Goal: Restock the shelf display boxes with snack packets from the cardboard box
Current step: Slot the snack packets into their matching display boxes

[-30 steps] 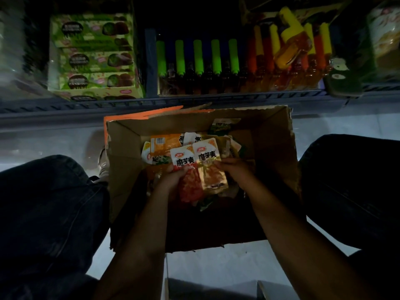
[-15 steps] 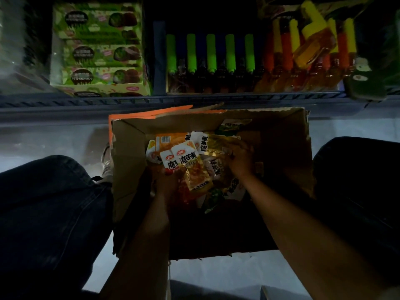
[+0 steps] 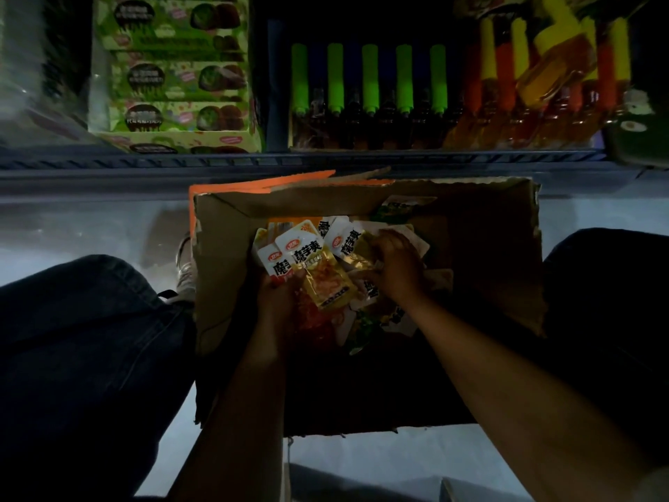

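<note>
An open cardboard box [image 3: 488, 248] sits on the floor between my knees, with several snack packets piled in its left half. My left hand [image 3: 277, 297] grips a small fan of packets [image 3: 318, 273], gold and red with white tops. My right hand [image 3: 396, 264] reaches into the pile just to the right, its fingers curled around a gold packet [image 3: 362, 260] lying among the others. On the shelf behind stands a green display box [image 3: 173, 77] at the left.
The shelf edge [image 3: 325, 163] runs across just behind the box. Bottles with green caps [image 3: 369, 81] and with orange and yellow caps [image 3: 543, 77] fill the shelf. My dark trouser legs [image 3: 83, 338] flank the box; pale floor shows around it.
My right hand let go of the fan and moved right into the pile, closing on a gold packet. My left hand keeps holding the fanned packets.
</note>
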`<state>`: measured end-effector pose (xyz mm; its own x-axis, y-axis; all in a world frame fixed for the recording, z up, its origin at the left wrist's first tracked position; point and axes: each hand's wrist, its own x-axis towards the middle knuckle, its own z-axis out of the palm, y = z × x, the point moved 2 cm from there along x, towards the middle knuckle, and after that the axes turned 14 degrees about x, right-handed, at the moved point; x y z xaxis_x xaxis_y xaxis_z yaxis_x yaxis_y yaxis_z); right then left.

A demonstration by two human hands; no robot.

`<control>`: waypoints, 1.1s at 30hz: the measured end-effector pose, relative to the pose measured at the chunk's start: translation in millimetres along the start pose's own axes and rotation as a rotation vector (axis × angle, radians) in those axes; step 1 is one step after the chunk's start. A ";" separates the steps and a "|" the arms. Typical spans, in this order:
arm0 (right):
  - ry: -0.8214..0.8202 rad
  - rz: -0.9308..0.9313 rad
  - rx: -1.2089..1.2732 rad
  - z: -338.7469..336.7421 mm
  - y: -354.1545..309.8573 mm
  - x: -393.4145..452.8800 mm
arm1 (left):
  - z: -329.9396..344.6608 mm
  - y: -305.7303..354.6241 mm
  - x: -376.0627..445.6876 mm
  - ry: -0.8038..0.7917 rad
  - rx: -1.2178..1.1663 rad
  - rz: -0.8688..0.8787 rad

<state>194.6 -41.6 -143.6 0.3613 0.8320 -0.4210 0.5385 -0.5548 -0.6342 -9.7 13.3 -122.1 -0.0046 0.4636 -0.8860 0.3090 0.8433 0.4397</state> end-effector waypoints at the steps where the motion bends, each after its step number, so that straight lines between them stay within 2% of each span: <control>1: -0.016 -0.011 0.005 1.6 -4.6 1.2 | -0.3 -0.9 0.1 -0.002 -0.001 0.000; 7: -0.011 -0.096 -0.089 3.9 -9.5 -0.5 | -2.6 -4.5 -1.5 0.006 0.012 0.002; 9: -0.016 -0.136 -0.046 1.1 -7.6 -0.6 | -2.1 -3.1 -1.3 0.003 -0.009 -0.020; 12: 0.073 -0.143 0.207 -7.1 -6.6 -3.5 | -4.0 2.0 -1.7 0.010 -0.015 -0.037; 14: 0.108 -0.081 0.378 -14.8 -13.1 -10.5 | -5.6 5.8 -6.7 0.028 -0.011 -0.024; 17: -0.052 0.151 0.556 -31.2 -28.1 -24.8 | -7.8 11.3 -20.8 0.039 -0.012 0.008; 21: -0.163 0.293 0.794 -72.1 -54.6 -50.9 | -12.0 19.6 -45.4 -0.032 -0.003 0.055; 27: -0.329 0.320 1.037 -135.1 -110.4 -98.2 | -13.4 56.9 -120.8 -0.106 0.063 0.192; 30: -0.343 0.301 1.251 -170.3 -141.9 -121.3 | -15.0 85.7 -165.6 -0.167 0.079 0.281; 33: -0.345 0.265 1.453 -208.8 -171.3 -142.2 | -21.0 119.7 -204.1 -0.160 0.080 0.396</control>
<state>210.0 -65.4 160.3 0.0225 0.7859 -0.6179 -0.7813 -0.3718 -0.5013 8.3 25.3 114.5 0.2744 0.6938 -0.6658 0.3305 0.5822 0.7429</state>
